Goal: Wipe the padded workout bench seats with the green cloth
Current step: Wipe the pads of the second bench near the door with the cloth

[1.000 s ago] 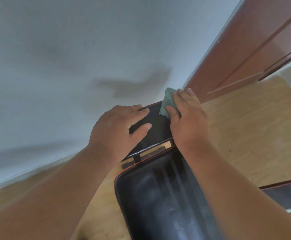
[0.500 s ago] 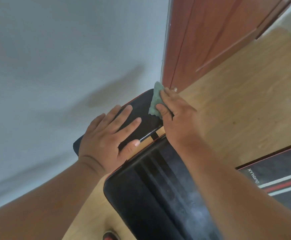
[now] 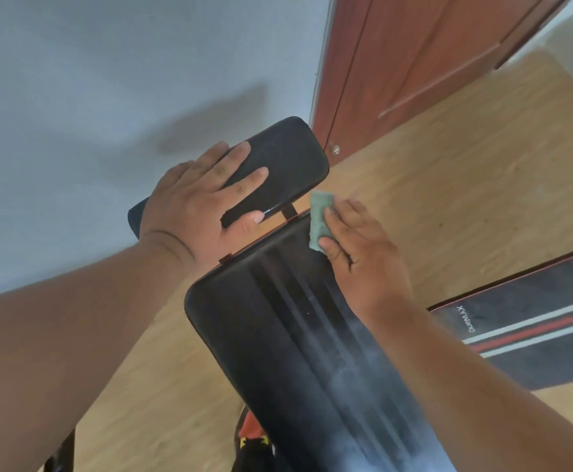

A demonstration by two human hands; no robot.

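From the head camera, much is cut off for me: both forearms run out of the bottom edge, the long bench pad (image 3: 315, 352) leaves the frame at its near end, and its frame underneath is hidden apart from a blurred red and black scrap near the bottom. I cannot make out what that scrap is. The second bench (image 3: 533, 338) at the right, striped red and white, is clipped by the right edge.

The left hand (image 3: 196, 206) lies flat on the small far pad (image 3: 278, 161), fingers spread, thumb curled over the pad's near edge; the hand covers the pad's left part. The right hand (image 3: 363, 253) presses the green cloth (image 3: 319, 219) down on the far right corner of the long pad. The fingers lie close together on top of the cloth, the thumb at its near edge, so only the cloth's left strip and far end show; the rest sits under the fingers. The cloth's far end reaches the gap between the two pads. Beyond are a pale wall (image 3: 107, 80), a brown door (image 3: 414, 56) and wooden floor (image 3: 448, 165).
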